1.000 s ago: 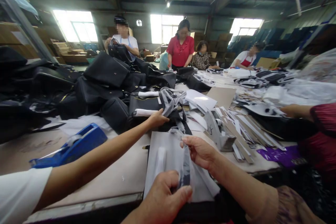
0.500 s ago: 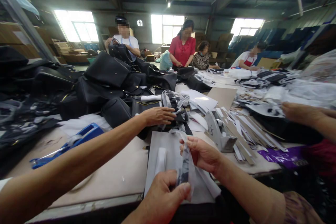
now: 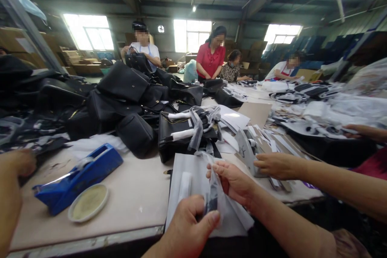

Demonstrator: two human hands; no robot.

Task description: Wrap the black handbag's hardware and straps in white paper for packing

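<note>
Close in front of me, my left hand [image 3: 193, 219] pinches the lower part of a dark strap [image 3: 212, 195] wrapped in clear film. My right hand [image 3: 231, 179] grips the film with thumb and fingers at the upper end of the same strap. Under both hands lies a black bag covered by a white sheet [image 3: 181, 165], with a white wrapped roll [image 3: 185, 185] on top. Most of that bag is hidden. Just beyond stands another black bag [image 3: 169, 125], its handles wrapped in white and clear material.
Co-workers' hands are near: one [image 3: 22, 163] at left, one [image 3: 278, 165] at a grey tape dispenser [image 3: 248, 149], another [image 3: 367, 132] farther right. A blue tape dispenser [image 3: 81, 175] and round dish [image 3: 88, 202] sit left. Black bags [image 3: 121, 84] are piled behind; card strips [image 3: 282, 185] lie right.
A co-worker's arm has withdrawn left from the wrapped bag, uncovering the blue dispenser and dish. Another co-worker's hand now reaches the grey dispenser. My hands have hardly moved.
</note>
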